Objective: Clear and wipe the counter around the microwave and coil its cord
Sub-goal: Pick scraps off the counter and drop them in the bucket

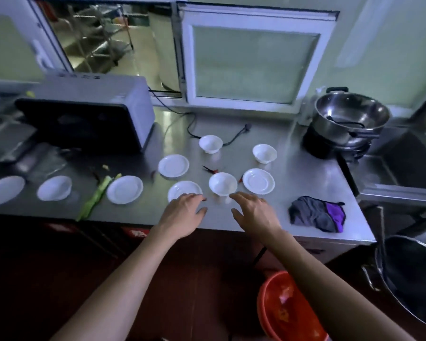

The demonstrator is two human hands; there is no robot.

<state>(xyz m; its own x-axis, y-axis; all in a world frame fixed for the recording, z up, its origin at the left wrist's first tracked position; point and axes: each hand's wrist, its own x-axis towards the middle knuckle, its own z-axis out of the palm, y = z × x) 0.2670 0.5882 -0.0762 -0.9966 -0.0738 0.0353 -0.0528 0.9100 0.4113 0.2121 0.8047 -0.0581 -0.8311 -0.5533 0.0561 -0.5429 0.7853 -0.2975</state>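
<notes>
Steel counter [293, 173], strewn with white dishes beside microwave [89, 112]. Left hand [182, 215] and right hand [253, 212] spread, empty. Nearest bowl [223, 183] just beyond right fingertips; cord [231, 139] loose farther back.

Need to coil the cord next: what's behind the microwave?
Behind the microwave, the black cord comes out at its right rear corner and trails over the counter to a loose plug. The microwave hides where the cord attaches.
</notes>
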